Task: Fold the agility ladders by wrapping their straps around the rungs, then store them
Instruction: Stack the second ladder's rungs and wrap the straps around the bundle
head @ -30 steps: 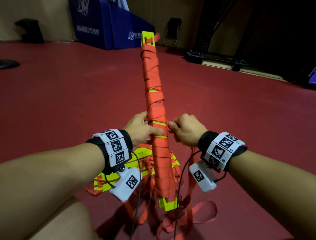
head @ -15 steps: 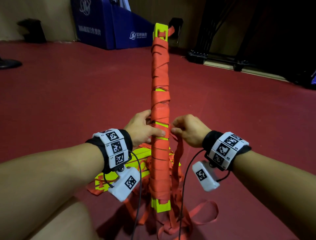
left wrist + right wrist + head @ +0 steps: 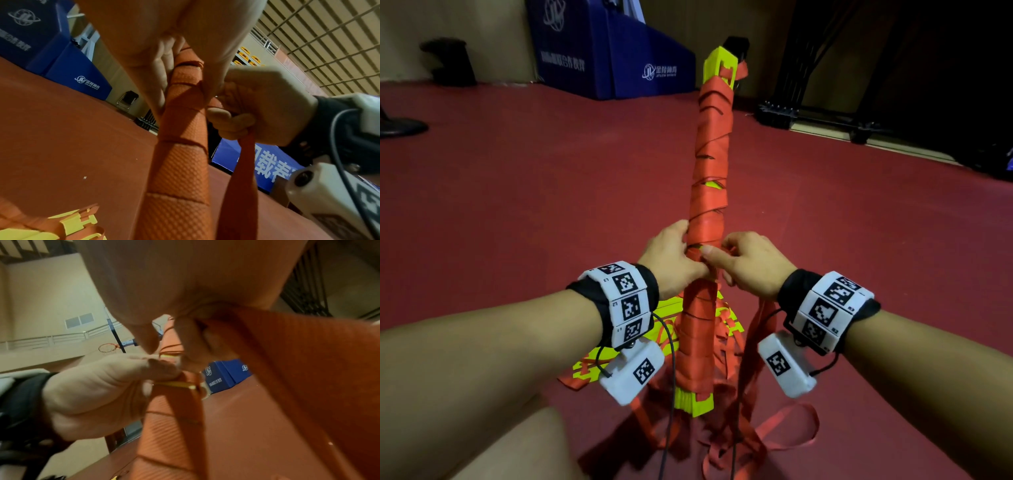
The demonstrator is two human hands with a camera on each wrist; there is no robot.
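Note:
A bundle of yellow rungs (image 3: 709,192) wrapped in orange strap stands nearly upright in front of me, its yellow lower end (image 3: 693,402) close to the floor. My left hand (image 3: 674,257) grips the bundle at mid-height, thumb across the front. My right hand (image 3: 750,263) pinches the loose orange strap (image 3: 244,162) against the bundle's right side; the strap hangs down from the fist. In the right wrist view the strap (image 3: 277,363) runs close past the camera. A second ladder (image 3: 616,353), yellow rungs with orange straps, lies on the floor behind the bundle.
Loose orange strap loops (image 3: 774,431) trail on the red floor (image 3: 517,192) under my hands. Blue padded blocks (image 3: 613,51) stand against the far wall. A dark metal frame (image 3: 825,116) lies at the back right, and a round black base (image 3: 397,126) sits at the far left.
The bundle's top has swung to the right and stands more upright. My right hand has closed in on the bundle, drawing the strap against it. The left hand keeps its grip.

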